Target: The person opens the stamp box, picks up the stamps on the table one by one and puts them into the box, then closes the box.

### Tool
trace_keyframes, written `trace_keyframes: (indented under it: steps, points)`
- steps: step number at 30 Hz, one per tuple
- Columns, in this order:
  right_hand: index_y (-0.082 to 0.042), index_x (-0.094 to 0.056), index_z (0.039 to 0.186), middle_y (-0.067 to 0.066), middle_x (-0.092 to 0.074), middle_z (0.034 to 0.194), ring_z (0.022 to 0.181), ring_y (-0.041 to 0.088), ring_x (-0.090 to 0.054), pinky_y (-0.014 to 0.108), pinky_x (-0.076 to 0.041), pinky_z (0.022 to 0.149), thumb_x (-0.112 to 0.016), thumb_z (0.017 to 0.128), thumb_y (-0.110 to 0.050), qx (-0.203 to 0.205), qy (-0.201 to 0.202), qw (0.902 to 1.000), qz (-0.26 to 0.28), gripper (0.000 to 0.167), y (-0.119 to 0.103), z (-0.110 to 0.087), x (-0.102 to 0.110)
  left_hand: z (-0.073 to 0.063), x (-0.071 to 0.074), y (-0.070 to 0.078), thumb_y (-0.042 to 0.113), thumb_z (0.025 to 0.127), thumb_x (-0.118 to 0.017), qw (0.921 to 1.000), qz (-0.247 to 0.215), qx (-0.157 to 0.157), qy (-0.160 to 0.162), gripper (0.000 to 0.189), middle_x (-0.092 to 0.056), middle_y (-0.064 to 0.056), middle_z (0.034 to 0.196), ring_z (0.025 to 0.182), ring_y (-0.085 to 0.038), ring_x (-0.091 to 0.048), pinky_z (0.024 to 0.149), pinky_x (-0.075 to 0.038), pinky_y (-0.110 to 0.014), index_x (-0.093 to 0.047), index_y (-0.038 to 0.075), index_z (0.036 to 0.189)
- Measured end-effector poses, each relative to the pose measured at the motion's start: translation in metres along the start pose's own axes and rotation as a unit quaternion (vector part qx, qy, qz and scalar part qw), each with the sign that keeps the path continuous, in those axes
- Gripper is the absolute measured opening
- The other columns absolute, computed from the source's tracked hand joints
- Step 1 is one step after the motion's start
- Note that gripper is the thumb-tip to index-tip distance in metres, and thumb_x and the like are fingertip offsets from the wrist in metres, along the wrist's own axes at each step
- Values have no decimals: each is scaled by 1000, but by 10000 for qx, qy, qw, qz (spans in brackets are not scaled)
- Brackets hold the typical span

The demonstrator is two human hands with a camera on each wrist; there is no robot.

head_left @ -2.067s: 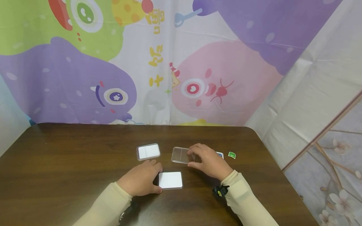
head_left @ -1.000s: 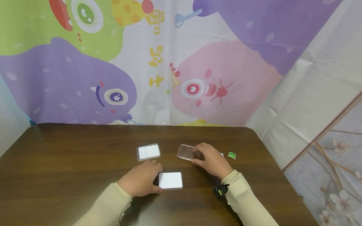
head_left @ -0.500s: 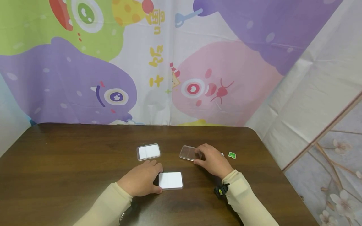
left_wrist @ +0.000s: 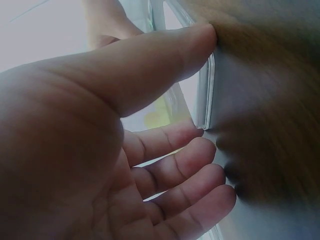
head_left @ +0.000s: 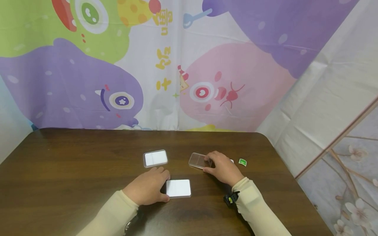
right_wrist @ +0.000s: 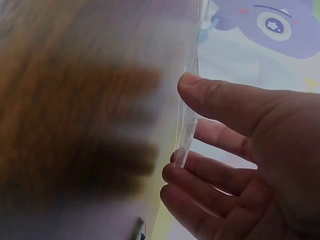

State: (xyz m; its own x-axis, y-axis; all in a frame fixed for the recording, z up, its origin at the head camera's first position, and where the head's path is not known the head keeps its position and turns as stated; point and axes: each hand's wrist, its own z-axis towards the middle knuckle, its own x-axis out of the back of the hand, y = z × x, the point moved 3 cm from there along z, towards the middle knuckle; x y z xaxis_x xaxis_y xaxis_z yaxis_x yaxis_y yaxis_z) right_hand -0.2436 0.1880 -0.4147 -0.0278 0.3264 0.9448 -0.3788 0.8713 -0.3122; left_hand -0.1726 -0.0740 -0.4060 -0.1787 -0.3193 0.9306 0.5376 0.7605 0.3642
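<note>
My left hand [head_left: 147, 186] rests on the table and grips the left end of a clear plastic case [head_left: 178, 188] with a white card in it. In the left wrist view its thumb lies along one edge of that case [left_wrist: 207, 95]. Farther right, my right hand [head_left: 222, 167] pinches a see-through case [head_left: 196, 159] by its right end, thumb on the near edge and fingers on the far one. The table's brown shows through this case; its right end is hidden by my fingers. In the right wrist view the case's edge [right_wrist: 186, 135] runs between thumb and fingers.
A second clear case [head_left: 155, 158] with a white card lies behind my left hand. Beyond my right hand are a small green piece [head_left: 242, 162] and the white corner of a mostly hidden item [head_left: 232, 161]. A printed curtain [head_left: 165, 108] hangs behind the wooden table [head_left: 88, 150].
My right hand has shifted right with the see-through case, then only slightly in the last second. It now covers most of the blue-and-white item. My left hand stays put.
</note>
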Motion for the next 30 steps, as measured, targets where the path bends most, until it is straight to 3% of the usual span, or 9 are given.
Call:
trace_keyframes:
  steps: [17,25,30]
  points:
    - [-11,-72,112,5,-71,112,94,19,-64,43,-55,83,-87,84,-22,-142,-85,9996,219,34,3,1,-3,1,0,0,32,72,-93,10000,26,-9,31,50,-58,-1,93,88,-21,-55,79,-52,-44,-62,8,104]
    - [-10,-66,128,6,-72,112,95,22,-66,47,-55,83,-87,84,-28,-429,-156,9988,191,52,3,0,-2,1,1,1,32,72,-93,9999,-50,117,-51,51,-59,-1,94,90,-22,-56,82,-52,-45,-63,7,105]
    - [-11,-68,125,4,-72,108,94,21,-65,46,-55,83,-88,84,-30,-456,-199,9986,158,50,3,1,-3,0,1,1,33,72,-93,9999,-45,116,-45,51,-59,-1,94,90,-22,-56,82,-52,-45,-63,7,105]
